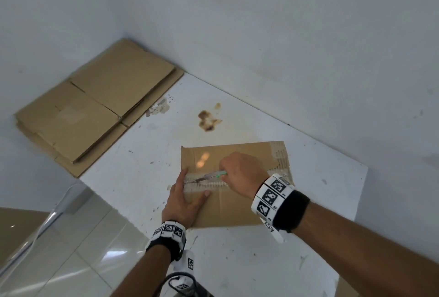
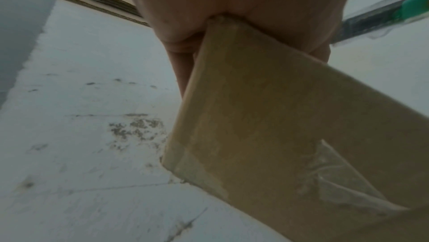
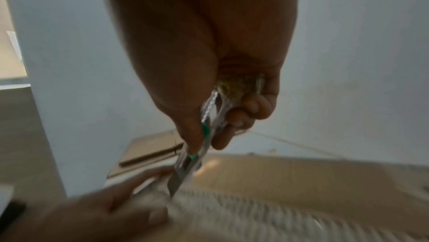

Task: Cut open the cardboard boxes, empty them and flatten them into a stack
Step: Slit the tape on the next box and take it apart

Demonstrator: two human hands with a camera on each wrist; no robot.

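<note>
A closed cardboard box (image 1: 237, 208) lies flat on the white table (image 1: 237, 263), with a clear tape seam running across its top. My left hand (image 1: 190, 189) braces the box's left end: straight fingers along the side, thumb on top. In the left wrist view the box corner (image 2: 267, 117) presses into the palm. My right hand (image 1: 228, 173) grips a clear utility knife with a green slider (image 1: 210, 175) (image 3: 204, 145). Its blade tip touches the tape seam close to my left fingers. The box's contents are hidden.
A stack of flattened cardboard (image 1: 95, 106) lies in the table's far left corner against the wall. A brown stain (image 1: 209, 119) marks the table behind the box. White walls close in at the back and right. The table's edge and tiled floor (image 1: 59, 261) are at lower left.
</note>
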